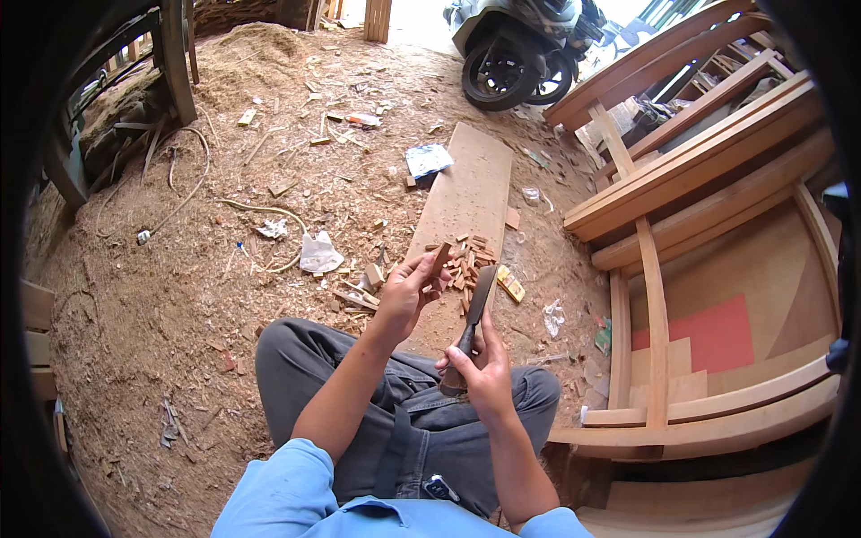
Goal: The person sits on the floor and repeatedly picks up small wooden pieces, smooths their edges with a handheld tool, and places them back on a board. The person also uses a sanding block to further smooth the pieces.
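Observation:
Pinched between the fingers of my left hand is a small brown wood piece, raised above the board. My right hand grips a chisel with a wide dark blade, its tip pointing up and away from me. The handle end sits low, over my lap. Blade and wood piece are apart. Beyond both hands a heap of small cut wood pieces lies on the near part of a long flat board. A small yellow packet lies just right of the heap.
Wood shavings cover the floor around me. Wooden frames stand close on my right. A motorcycle is parked at the far end. A cord, a white plastic bag and a silvery sheet lie about.

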### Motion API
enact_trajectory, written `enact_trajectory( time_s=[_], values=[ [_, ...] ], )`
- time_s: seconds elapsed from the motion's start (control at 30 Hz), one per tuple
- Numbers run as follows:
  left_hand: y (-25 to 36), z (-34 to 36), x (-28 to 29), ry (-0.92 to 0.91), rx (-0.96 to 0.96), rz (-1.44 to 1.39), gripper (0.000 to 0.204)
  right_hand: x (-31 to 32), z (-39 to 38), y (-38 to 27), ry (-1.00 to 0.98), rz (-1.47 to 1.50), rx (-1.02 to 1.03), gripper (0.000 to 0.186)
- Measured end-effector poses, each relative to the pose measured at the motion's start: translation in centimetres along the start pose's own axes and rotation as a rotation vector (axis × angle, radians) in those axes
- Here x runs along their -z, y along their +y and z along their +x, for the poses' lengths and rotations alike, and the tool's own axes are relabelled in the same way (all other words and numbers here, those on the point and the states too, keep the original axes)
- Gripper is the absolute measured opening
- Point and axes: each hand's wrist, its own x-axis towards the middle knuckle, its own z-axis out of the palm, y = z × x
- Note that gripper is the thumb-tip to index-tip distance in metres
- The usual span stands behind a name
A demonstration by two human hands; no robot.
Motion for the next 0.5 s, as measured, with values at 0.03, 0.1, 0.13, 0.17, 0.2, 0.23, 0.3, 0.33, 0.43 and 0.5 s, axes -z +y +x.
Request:
enact_trajectory(
  time_s=[0.03, 0.1, 0.13, 0.17, 0.2, 0.23, 0.3, 0.33, 0.43, 0.5],
  values=[
    [-0.3, 0.2, 0.3, 0.012, -0.015, 0.021, 0.03, 0.4, 0.3, 0.5, 0.026, 0.055, -0.082, 0.085],
    [-1.0, 0.8, 1.1, 0.144, 0.01, 0.104, 0.028, 1.4, 1.1, 1.6, 0.1, 0.144, -0.207, 0.089],
    [-1.6, 1.3, 1.7, 0.205, 0.017, 0.147, 0.027, 2.0, 1.6, 2.3, 0.107, 0.188, -0.234, 0.087],
    [-2.2, 1.8, 2.5, 0.239, 0.037, 0.154, 0.024, 2.8, 2.1, 3.0, 0.13, 0.224, -0.277, 0.086],
    [-2.8, 2.3, 3.4, 0.26, 0.079, 0.207, 0.024, 3.7, 2.6, 3.7, 0.134, 0.26, -0.318, 0.085],
    [-3.5, 2.7, 4.3, 0.281, 0.122, 0.26, 0.023, 4.5, 3.5, 4.5, 0.163, 0.292, -0.366, 0.066],
    [-5.2, 3.5, 6.2, 0.319, 0.222, 0.347, 0.025, 6.3, 5.0, 5.8, 0.147, 0.421, -0.428, 0.051],
    [-6.3, 3.7, 7.0, 0.306, 0.23, 0.421, 0.025, 7.2, 5.7, 6.3, 0.198, 0.451, -0.488, 0.046],
    [-8.8, 4.5, 8.9, 0.309, 0.265, 0.679, 0.029, 9.4, 7.5, 7.3, 0.089, 0.459, -0.477, 0.051],
    [-10.1, 4.8, 9.8, 0.289, 0.26, 0.876, 0.031, 10.2, 8.9, 7.5, 0.001, 0.537, -0.41, 0.052]
  ],
)
